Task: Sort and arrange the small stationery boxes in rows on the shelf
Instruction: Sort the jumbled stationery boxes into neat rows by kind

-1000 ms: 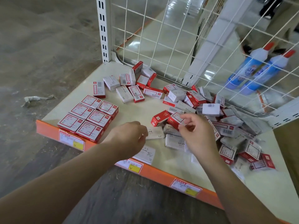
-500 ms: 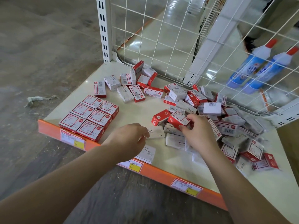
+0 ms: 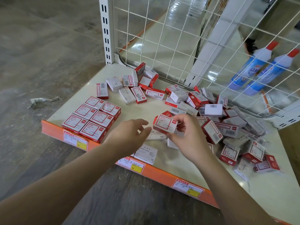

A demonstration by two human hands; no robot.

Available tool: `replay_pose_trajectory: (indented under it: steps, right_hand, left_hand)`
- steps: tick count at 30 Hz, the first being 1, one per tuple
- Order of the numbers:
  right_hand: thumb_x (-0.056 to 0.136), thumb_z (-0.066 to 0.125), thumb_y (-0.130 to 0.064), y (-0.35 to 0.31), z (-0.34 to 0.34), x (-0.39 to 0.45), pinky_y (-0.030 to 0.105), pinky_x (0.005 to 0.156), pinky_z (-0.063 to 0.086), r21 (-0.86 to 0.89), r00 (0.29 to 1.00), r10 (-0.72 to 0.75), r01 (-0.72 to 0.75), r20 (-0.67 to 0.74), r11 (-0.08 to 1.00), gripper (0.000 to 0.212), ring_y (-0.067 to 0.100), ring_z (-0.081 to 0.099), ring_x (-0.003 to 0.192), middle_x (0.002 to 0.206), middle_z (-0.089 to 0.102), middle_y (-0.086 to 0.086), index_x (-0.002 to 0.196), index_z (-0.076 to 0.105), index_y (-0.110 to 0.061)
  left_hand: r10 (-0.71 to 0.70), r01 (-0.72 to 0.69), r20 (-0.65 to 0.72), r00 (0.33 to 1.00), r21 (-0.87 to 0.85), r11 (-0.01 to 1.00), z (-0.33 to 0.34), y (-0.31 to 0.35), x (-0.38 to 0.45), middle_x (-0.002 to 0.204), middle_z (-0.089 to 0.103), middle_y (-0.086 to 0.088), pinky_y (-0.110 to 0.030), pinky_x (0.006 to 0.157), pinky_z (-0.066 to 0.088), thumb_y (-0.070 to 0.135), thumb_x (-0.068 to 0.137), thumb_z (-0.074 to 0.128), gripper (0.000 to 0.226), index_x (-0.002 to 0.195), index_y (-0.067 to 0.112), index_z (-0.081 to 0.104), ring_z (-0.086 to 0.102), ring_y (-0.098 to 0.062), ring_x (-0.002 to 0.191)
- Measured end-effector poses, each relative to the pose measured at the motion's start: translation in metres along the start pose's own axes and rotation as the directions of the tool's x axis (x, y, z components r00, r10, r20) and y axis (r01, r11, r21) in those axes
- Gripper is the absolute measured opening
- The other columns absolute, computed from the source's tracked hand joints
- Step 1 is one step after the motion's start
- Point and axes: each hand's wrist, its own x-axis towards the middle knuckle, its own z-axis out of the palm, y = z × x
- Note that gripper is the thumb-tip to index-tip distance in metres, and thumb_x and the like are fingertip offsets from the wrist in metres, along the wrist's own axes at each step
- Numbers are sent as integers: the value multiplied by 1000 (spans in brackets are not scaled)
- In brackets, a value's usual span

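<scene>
While the right hand (image 3: 186,137) pinches it, the red box (image 3: 164,123) lies long-axis left-right.

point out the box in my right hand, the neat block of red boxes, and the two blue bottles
held box (image 3: 164,123): head view, its red-framed top face.
arranged block (image 3: 91,118): head view, a middle box's top.
blue bottles (image 3: 250,69): head view, left bottle's label.

**A shop floor, seen from my feed**

I'm looking at a retail store: a low display shelf (image 3: 146,111) with an orange price rail (image 3: 162,176) carrying price labels (image 3: 75,140), wire-mesh backing (image 3: 162,38), many identical stationery boxes (image 3: 90,120), and bottled goods (image 3: 253,65) behind.
</scene>
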Motion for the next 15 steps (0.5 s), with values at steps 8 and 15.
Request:
replay_pose_trajectory:
  steps: [8,15]
  right_hand:
    - [79,71,-11,-17,5,-12,4,75,36,44,993,-99,96,70,994,42,4,47,104,109,48,-11,111,48,-26]
    - [77,72,-7,-16,10,-12,9,77,43,129,993,-67,54,95,990,44,-1,52,99,105,48,-19,107,49,-29]
  left_hand:
    - [-24,18,-21,1000,-250,968,0,2,-1,90,55,18,-7,54,39,25,94,51,37,131,23,48,52,5,76]
    - [-37,25,-43,998,-264,964,0,-6,-3,84,54,21,-8,63,43,20,93,53,35,128,22,48,52,7,79]
